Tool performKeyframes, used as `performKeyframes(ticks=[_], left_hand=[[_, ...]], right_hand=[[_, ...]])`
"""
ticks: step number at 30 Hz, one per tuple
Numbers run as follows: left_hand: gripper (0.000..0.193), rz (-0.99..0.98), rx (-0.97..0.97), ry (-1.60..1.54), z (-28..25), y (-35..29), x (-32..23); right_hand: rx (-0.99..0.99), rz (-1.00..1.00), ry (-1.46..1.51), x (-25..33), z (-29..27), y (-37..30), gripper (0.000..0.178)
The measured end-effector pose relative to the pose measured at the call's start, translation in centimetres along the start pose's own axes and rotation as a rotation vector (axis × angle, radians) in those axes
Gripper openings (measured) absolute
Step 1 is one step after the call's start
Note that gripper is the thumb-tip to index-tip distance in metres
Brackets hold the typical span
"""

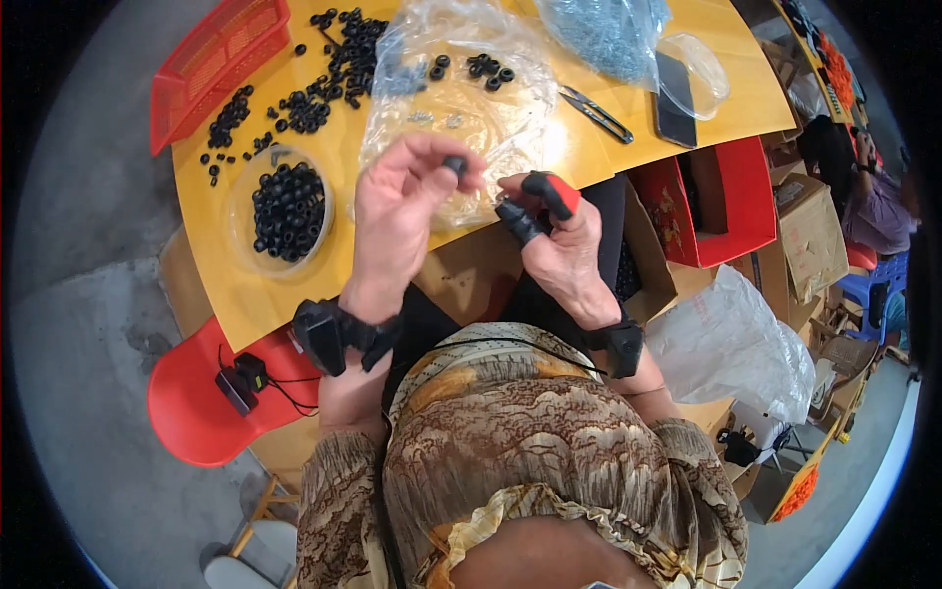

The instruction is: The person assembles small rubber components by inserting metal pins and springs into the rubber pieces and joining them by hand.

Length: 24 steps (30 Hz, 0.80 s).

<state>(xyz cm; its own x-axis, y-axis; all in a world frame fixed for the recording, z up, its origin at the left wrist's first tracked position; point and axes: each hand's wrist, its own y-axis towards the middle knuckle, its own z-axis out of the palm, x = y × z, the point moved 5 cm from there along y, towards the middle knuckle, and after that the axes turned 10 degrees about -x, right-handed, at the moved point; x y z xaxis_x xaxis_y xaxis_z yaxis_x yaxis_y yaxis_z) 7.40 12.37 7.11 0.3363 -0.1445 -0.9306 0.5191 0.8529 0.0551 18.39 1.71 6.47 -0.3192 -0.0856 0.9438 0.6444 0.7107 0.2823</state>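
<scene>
My left hand is raised over the near edge of the yellow table, its thumb and fingers pinching a small round black part. Just to the right, my right hand has its thumb and forefinger brought close together, both wearing black covers, one with red on it. Whatever sits between those right fingertips is too small to make out. Under both hands lies a clear plastic bag, with a few small black rings and tiny shiny bits on it. A clear round tub of black parts stands left of my left hand.
Loose black parts are strewn at the far left beside a red basket. Black snips, a phone and a bag of small pale pieces lie right. Below stand a red box and a red chair.
</scene>
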Motion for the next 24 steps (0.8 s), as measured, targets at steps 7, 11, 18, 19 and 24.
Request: performKeyframes(ticks=[7, 11, 18, 19, 24], left_hand=[[0.026, -0.181, -0.039, -0.498, -2.3, -4.7, 0.9], [0.032, -0.162, 0.022, -0.538, -2.2, -5.4, 0.7], [0.032, -0.177, 0.047, -0.539, -1.8, -6.5, 0.6], [0.032, -0.178, 0.045, -0.541, -1.7, -6.7, 0.5], [0.031, -0.223, -0.022, -0.521, -1.8, -7.2, 0.8]], right_hand=[[0.100, 0.120, 0.477, 1.4, 0.6, -0.7, 0.018], [0.178, 0.062, 0.556, 2.1, 0.9, -0.9, 0.018], [0.232, 0.106, 0.514, 2.9, 1.4, -2.2, 0.023], [0.228, 0.119, 0.513, 3.0, 1.5, -2.4, 0.023], [0.198, 0.131, 0.530, 3.0, 1.4, -2.7, 0.024]])
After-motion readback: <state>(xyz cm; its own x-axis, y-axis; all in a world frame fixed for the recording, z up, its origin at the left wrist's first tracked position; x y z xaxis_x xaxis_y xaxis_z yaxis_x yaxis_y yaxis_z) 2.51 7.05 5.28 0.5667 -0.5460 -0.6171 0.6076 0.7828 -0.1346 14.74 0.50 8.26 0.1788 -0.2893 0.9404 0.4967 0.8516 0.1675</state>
